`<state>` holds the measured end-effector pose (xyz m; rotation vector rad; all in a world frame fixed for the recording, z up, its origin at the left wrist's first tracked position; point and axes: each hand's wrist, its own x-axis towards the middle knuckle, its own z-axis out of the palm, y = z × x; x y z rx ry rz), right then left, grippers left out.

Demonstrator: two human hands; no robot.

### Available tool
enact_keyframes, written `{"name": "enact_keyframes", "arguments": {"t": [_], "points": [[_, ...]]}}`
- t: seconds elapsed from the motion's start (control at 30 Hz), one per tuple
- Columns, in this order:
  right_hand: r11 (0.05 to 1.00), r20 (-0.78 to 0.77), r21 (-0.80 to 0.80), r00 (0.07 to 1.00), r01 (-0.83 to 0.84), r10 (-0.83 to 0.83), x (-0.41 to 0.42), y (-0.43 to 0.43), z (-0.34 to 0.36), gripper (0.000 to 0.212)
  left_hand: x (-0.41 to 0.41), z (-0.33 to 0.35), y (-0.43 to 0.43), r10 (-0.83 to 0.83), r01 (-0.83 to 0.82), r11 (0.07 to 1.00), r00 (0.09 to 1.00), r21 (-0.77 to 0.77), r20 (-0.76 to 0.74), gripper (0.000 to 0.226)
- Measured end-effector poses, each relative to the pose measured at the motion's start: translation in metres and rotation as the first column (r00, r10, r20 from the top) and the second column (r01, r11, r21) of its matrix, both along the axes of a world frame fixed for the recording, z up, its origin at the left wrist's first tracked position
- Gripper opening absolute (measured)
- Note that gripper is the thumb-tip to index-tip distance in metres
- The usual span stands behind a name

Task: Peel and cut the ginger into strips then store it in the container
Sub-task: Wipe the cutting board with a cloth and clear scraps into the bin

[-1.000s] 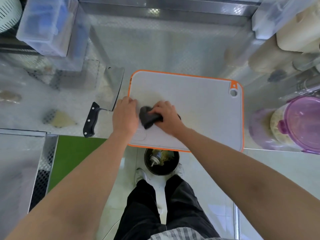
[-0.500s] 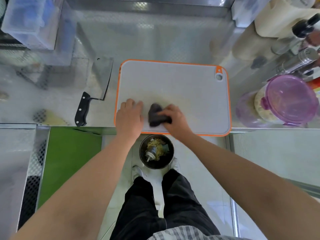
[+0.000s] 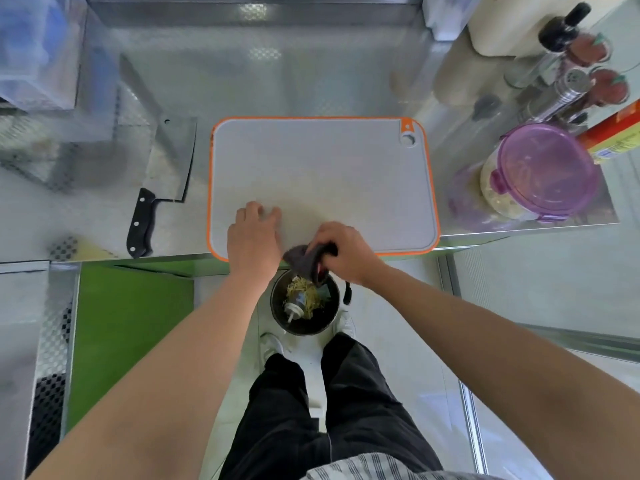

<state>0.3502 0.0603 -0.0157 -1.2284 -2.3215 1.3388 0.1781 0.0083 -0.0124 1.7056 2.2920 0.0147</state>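
Ginger (image 3: 498, 199) seemingly cut and stored in the purple-lidded container (image 3: 547, 168), right of frame — cutting board (image 3: 318, 174) bare, only wiping remaining — left hand (image 3: 254, 233) fingers flat on it, right hand (image 3: 346, 251) fingers bunched round a dark cloth (image 3: 306, 261).

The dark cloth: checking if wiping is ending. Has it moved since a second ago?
Yes. The dark cloth, gripped by the right hand, has come toward the person: from on the cutting board to its near edge, over the bin.

A kitchen: a steel table (image 3: 311, 81) carries a cutting board (image 3: 322, 174), a cleaver (image 3: 162, 181), seasoning shakers (image 3: 568, 88) and a lidded food container (image 3: 543, 171).
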Motion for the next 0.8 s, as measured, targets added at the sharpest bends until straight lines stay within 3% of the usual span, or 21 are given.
{"name": "enact_keyframes", "arguments": {"t": [0.1, 0.13, 0.2, 0.27, 0.33, 0.4, 0.47, 0.5, 0.57, 0.63, 0.7, 0.8], "points": [[0.904, 0.026, 0.186, 0.918, 0.385, -0.396, 0.02, 0.032, -0.008, 0.043, 0.002, 0.0, 0.001, -0.031, 0.03, 0.999, 0.999, -0.033, -0.045, 0.046], [0.87, 0.063, 0.226, 0.885, 0.438, -0.461, 0.026, 0.034, -0.012, 0.043, 0.003, 0.0, 0.0, -0.032, 0.03, 0.999, 0.998, -0.042, -0.05, 0.047], [0.908, 0.099, 0.188, 0.912, 0.375, -0.398, 0.023, 0.018, -0.018, 0.041, 0.005, -0.001, -0.002, -0.028, 0.024, 0.998, 0.998, -0.056, -0.058, 0.049], [0.987, 0.077, 0.072, 0.986, 0.14, -0.146, 0.012, -0.009, -0.012, 0.036, 0.006, -0.002, -0.004, -0.028, 0.024, 0.998, 0.997, -0.059, -0.069, 0.051], [0.998, 0.023, 0.03, 0.998, -0.054, 0.053, 0.011, -0.023, -0.004, 0.035, 0.008, -0.002, -0.004, -0.028, 0.023, 0.998, 0.996, -0.058, -0.085, 0.053], [0.987, -0.056, 0.075, 0.989, 0.139, -0.135, 0.017, -0.011, 0.001, 0.04, 0.01, -0.002, -0.004, -0.022, 0.016, 0.999, 0.994, -0.051, -0.106, 0.052], [0.868, -0.03, 0.2, 0.889, 0.454, -0.458, 0.029, 0.008, -0.001, 0.044, 0.012, -0.002, -0.005, -0.007, -0.001, 0.998, 0.993, -0.06, -0.121, 0.053], [0.812, 0.025, 0.241, 0.833, 0.532, -0.553, 0.034, 0.012, -0.005, 0.043, 0.013, -0.003, -0.006, 0.0, -0.008, 0.997, 0.993, -0.074, -0.116, 0.054], [0.837, 0.114, 0.21, 0.838, 0.505, -0.534, 0.032, 0.004, -0.01, 0.038, 0.015, -0.005, -0.009, 0.004, -0.015, 0.995, 0.994, -0.1, -0.105, 0.058], [0.958, 0.103, 0.08, 0.953, 0.276, -0.284, 0.019, -0.016, -0.006, 0.033, 0.016, -0.006, -0.01, -0.001, -0.01, 0.994, 0.995, -0.11, -0.102, 0.06], [0.991, 0.042, 0.027, 0.99, 0.13, -0.131, 0.013, -0.023, 0.001, 0.033, 0.016, -0.005, -0.009, -0.004, -0.005, 0.994, 0.996, -0.11, -0.086, 0.061], [0.891, -0.021, 0.126, 0.899, 0.437, -0.438, 0.016, 0.009, 0.006, 0.037, 0.016, -0.003, -0.007, 0.008, -0.014, 0.994, 0.999, -0.109, -0.054, 0.06]]}}
